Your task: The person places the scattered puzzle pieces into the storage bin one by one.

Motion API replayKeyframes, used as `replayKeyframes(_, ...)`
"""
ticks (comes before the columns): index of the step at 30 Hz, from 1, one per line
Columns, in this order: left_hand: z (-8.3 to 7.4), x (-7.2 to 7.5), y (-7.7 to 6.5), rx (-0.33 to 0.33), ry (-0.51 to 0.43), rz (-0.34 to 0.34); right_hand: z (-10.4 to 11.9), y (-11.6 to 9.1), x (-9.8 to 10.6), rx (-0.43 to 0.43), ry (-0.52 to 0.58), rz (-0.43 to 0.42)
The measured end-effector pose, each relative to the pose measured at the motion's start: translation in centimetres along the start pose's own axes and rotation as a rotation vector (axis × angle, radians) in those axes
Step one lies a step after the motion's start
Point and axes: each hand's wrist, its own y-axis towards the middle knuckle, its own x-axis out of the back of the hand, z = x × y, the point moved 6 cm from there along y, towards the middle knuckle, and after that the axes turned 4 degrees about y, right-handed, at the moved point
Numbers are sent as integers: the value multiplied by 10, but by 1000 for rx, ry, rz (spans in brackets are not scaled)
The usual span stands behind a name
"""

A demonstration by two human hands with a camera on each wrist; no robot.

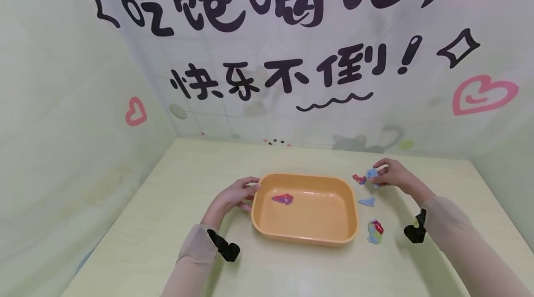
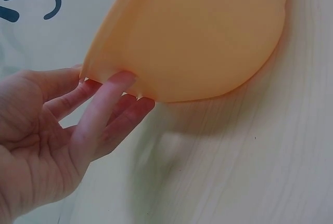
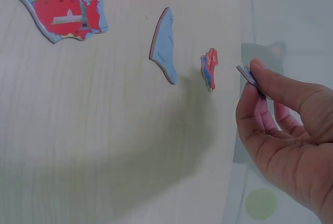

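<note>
Glossy rounded tray [image 1: 308,216], thin blue puzzle piece [image 1: 372,173]
Left hand [image 1: 238,193] clamps its grip on the tray; curled right hand [image 1: 395,174] pinches the piece.

A pale wood-grained tabletop [image 1: 167,186] spreads across six o'clock, with soft glare on it. At twelve, a whitish backdrop [image 1: 233,123] carries black lettering [image 1: 287,82]; a creased pale sheet [image 1: 62,139] hangs at nine, pink heart [image 1: 134,122] included.
</note>
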Motion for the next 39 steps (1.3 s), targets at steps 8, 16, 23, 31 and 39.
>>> replayKeyframes(8,1,0,1,7,-3,2,15,-8,-5,26,-12,27)
replayKeyframes(16,0,1,0,13,-4,3,33,-15,-7,59,-24,38)
replayKeyframes(23,0,0,1,30,-1,-7,46,-20,-16,86,-21,50)
replayKeyframes(31,-1,1,3,41,4,15,61,-20,-34,120,-25,61)
replayKeyframes(39,-4,1,3,34,9,57,75,-19,-54,160,-13,42)
